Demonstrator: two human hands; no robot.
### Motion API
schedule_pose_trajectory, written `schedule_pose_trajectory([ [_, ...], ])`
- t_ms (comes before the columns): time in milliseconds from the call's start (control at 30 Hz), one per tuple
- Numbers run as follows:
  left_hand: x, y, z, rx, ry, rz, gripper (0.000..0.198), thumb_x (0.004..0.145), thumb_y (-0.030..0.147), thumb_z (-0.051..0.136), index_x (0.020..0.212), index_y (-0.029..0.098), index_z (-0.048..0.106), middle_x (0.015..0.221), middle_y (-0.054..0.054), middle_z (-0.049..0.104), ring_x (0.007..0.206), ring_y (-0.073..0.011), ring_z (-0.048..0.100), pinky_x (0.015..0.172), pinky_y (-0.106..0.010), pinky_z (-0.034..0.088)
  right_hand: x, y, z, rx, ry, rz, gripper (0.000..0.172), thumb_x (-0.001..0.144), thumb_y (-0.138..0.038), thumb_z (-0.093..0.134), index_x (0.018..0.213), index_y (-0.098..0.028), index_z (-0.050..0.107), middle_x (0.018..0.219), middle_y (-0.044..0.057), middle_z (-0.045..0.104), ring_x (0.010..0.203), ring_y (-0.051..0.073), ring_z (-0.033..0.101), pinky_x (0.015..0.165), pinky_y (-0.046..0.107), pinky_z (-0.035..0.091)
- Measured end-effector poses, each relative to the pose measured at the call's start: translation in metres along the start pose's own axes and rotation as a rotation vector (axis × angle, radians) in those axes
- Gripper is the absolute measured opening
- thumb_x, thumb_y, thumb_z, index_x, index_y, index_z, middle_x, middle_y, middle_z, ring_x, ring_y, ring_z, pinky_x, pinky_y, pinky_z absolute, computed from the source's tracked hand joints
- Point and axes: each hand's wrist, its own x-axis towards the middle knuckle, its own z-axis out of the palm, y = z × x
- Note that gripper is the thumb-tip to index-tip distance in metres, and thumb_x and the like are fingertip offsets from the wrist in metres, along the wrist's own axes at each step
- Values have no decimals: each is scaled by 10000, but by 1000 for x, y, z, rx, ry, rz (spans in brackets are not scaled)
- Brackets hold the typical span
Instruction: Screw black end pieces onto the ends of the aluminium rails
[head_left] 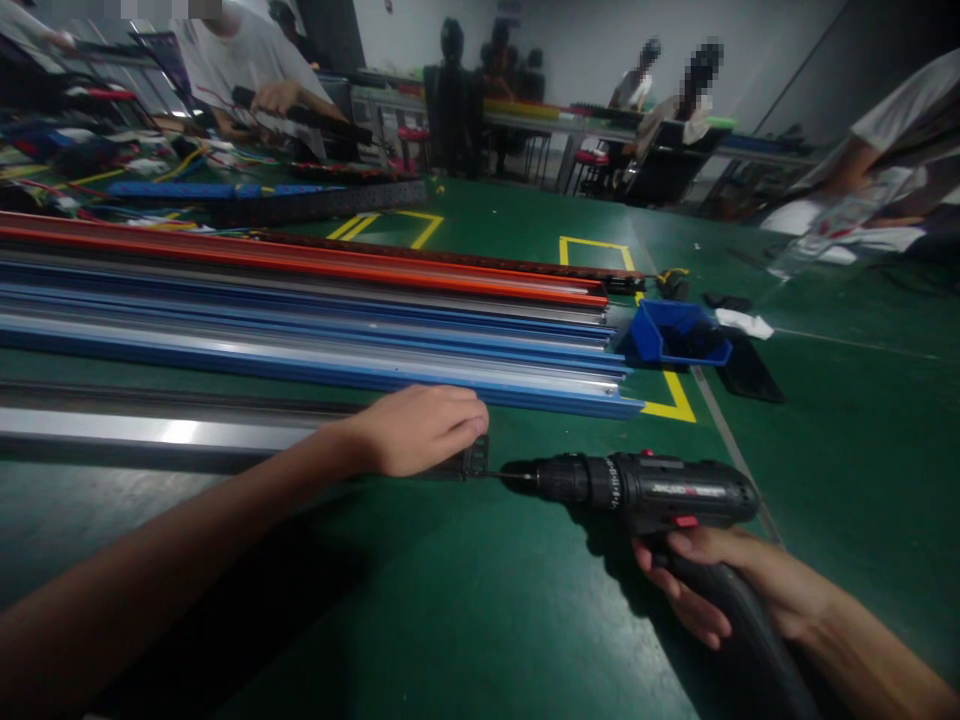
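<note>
My left hand (424,428) is closed over the right end of a dark metal profile (172,430) with a shiny silver strip; its fingertips are partly hidden behind the end. A black end cap (478,457) shows at that end, just beside my fingers. In my right hand (799,590) is a black cordless drill (675,488), gripped round its handle and pointing left. The thin bit (514,475) reaches the end cap; whether it sits in a screw or a hole is too small to tell.
Behind the profile lie long blue rails (315,350) and orange rails (300,255). A blue bin (679,335) with dark contents stands past their right ends, near a dark flat object (750,368). Wires and strips clutter the back left, where a person (247,70) handles a black bar.
</note>
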Motion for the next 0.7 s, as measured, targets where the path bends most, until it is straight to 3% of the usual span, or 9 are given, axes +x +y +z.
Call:
schedule_pose_trajectory([
  [700, 0, 1, -1, 2, 3, 7, 373, 1068, 385, 328, 1062, 222, 664, 1055, -31, 655, 940, -191, 607, 834, -319, 420, 0, 2, -3, 10, 1, -12, 306, 928, -363, 673, 1036, -88, 752, 765, 47, 683, 486, 76, 613, 505, 210, 573],
])
